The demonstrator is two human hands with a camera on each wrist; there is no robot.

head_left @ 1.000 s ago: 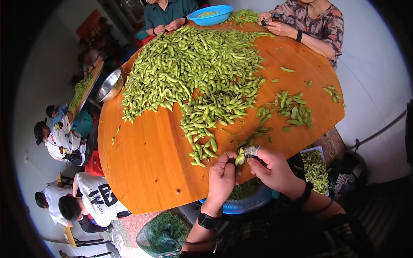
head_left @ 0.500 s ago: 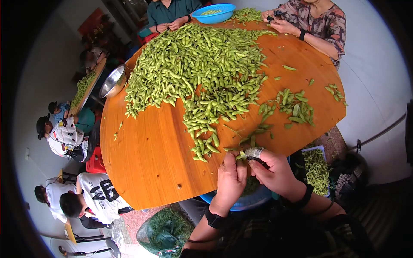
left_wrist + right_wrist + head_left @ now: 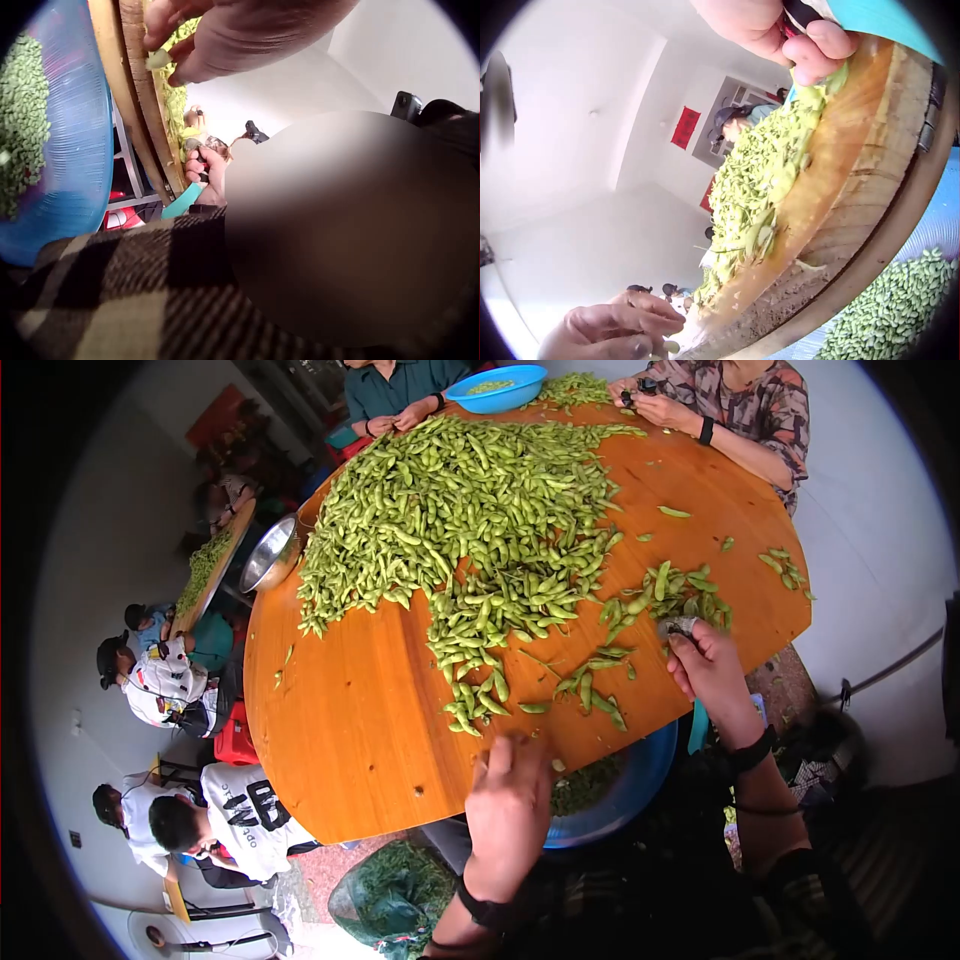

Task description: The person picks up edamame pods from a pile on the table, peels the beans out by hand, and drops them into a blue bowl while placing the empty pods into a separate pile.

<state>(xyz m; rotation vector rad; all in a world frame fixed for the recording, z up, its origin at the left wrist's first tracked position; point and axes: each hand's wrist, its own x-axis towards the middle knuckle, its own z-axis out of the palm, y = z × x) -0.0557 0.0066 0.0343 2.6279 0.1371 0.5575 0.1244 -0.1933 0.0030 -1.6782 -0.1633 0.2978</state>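
Observation:
My left hand (image 3: 508, 810) is at the table's near edge, fingers bent and blurred in the head view. A small pale green bean (image 3: 157, 60) shows right at its fingertips in the left wrist view. My right hand (image 3: 710, 665) is over the small heap of soybean pods (image 3: 665, 590) on the right. Its fingers curl around a small black and red tool (image 3: 801, 13), mostly hidden in the grip; a grey knit cover (image 3: 677, 626) wraps one finger. A blue basin (image 3: 640, 790) of shelled beans (image 3: 900, 307) stands below the table edge, between my hands.
A large pile of pods (image 3: 460, 510) covers the round wooden table (image 3: 350, 720). Around it are a metal bowl (image 3: 268, 555), a blue bowl (image 3: 500, 392) and two people at the far side. A green mesh bag (image 3: 390, 895) lies on the floor.
My hands were together at a pod; they have parted. The left has moved slightly left and down, the right has gone right and up to the small heap of pods.

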